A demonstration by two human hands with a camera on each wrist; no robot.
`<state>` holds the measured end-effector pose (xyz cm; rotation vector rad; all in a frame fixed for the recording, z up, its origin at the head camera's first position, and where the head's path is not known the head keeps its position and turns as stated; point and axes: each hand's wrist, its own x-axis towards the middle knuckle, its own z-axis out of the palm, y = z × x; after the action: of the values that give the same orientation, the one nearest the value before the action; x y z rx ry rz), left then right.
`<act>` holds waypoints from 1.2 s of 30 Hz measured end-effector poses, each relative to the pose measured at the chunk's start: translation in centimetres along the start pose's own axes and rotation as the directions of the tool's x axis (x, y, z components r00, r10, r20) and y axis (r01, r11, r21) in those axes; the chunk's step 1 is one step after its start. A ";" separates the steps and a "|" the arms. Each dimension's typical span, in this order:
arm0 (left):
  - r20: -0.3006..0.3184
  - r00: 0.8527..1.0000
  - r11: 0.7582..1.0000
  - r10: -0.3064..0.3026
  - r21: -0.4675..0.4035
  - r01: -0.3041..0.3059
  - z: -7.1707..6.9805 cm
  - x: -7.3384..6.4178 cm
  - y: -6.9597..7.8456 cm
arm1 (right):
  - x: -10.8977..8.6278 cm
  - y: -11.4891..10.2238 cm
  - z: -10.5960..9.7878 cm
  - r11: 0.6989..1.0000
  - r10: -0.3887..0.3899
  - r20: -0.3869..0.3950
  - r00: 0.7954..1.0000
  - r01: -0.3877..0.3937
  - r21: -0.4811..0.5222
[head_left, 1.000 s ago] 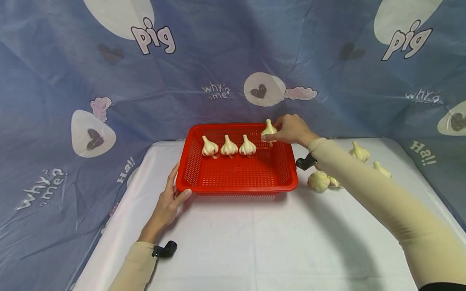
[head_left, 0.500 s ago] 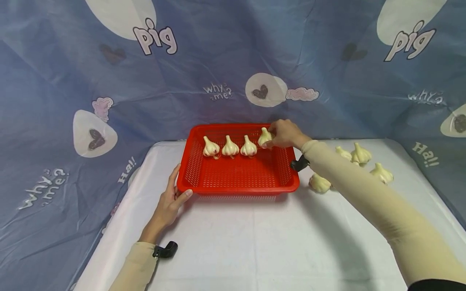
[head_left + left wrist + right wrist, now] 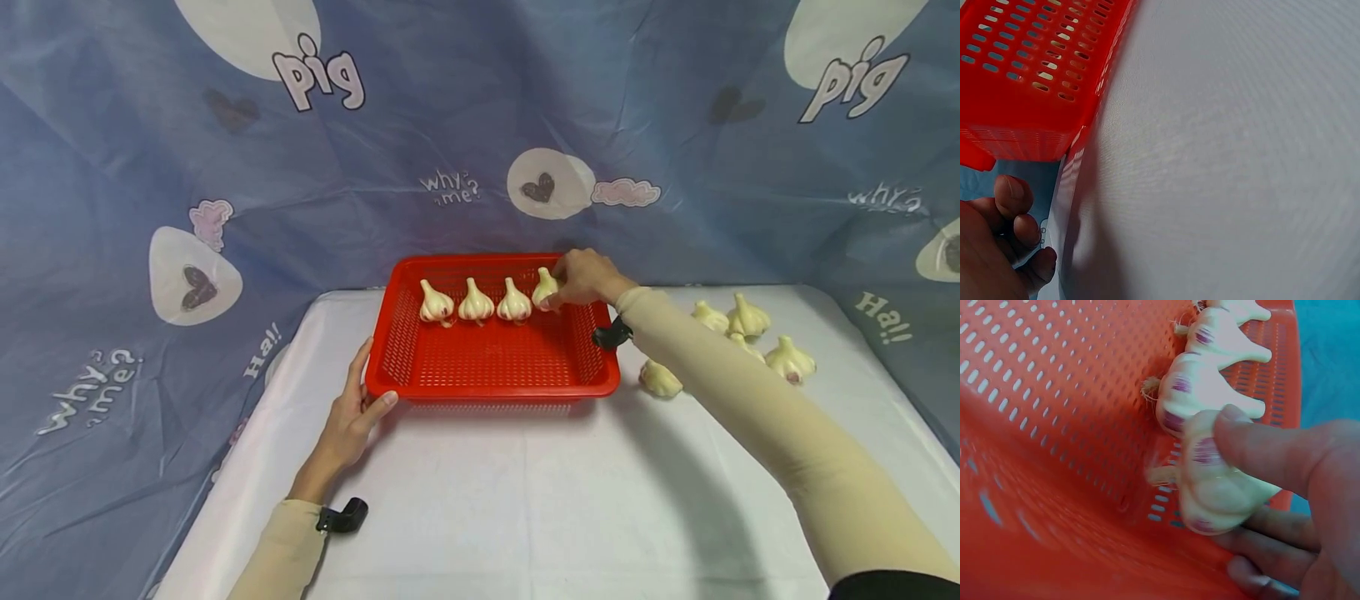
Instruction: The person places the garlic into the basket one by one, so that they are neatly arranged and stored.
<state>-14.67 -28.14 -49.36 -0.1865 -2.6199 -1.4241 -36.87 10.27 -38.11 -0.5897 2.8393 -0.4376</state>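
Note:
Inside a red basket (image 3: 495, 390), my right hand (image 3: 588, 277) pinches a garlic bulb (image 3: 1216, 481) between thumb and fingers. This bulb is at the right end of a row along the back, close to its neighbour. The row also holds a left garlic bulb (image 3: 436, 305), a middle garlic bulb (image 3: 476, 305) and another garlic bulb (image 3: 514, 303), necks toward the back. My left hand (image 3: 348, 421) is at the basket's front left corner, thumb at the front rim and fingers along the left side. In the left wrist view, some of its fingers (image 3: 1025, 230) bend loosely beside the basket.
Right of the basket, several loose garlic bulbs (image 3: 789, 360) lie on the white tablecloth (image 3: 465, 500), some partly behind the right sleeve (image 3: 750, 417). A single garlic bulb (image 3: 660, 379) lies near the basket's right side. A blue printed cloth (image 3: 450, 125) hangs close behind.
My right hand has lowered the garlic bulb into the basket and moved it slightly left, beside the row. My left hand stays at the corner.

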 end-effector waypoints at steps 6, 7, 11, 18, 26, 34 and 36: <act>-0.002 1.000 1.000 0.004 -0.009 -0.004 -0.1 0.0 0.0 | 0.0 -0.4 -0.4 0.998 0.011 0.046 0.999 -0.008 -0.068; -0.002 1.000 1.000 0.004 -0.012 -0.004 -0.1 0.0 0.0 | 0.0 -0.5 -0.4 0.997 0.013 0.053 0.999 -0.009 -0.078; -0.003 1.000 1.000 0.003 -0.016 -0.003 -0.1 0.0 0.0 | 0.1 -0.9 -0.6 0.993 0.021 0.079 0.997 -0.012 -0.114; -0.005 1.000 1.000 0.006 -0.018 -0.006 -0.1 -0.1 0.1 | 0.4 -1.3 -0.5 0.989 0.052 0.095 0.994 -0.038 -0.141; -0.002 1.000 1.000 0.000 -0.006 0.000 -0.1 -0.1 0.0 | 0.9 -1.6 -0.2 0.982 0.094 0.110 0.989 -0.074 -0.173; -0.004 1.000 1.000 -0.007 -0.009 0.007 0.0 0.0 -0.2 | 1.1 -1.7 0.5 0.974 0.107 0.097 0.990 -0.085 -0.209; -0.003 1.000 1.000 -0.004 -0.008 0.004 0.0 0.0 -0.3 | 1.1 -1.7 0.7 0.972 0.110 0.090 0.990 -0.088 -0.219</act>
<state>-14.74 -28.24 -49.59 -0.1801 -2.6141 -1.4350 -37.02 8.12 -38.37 -0.4882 2.8211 -0.0807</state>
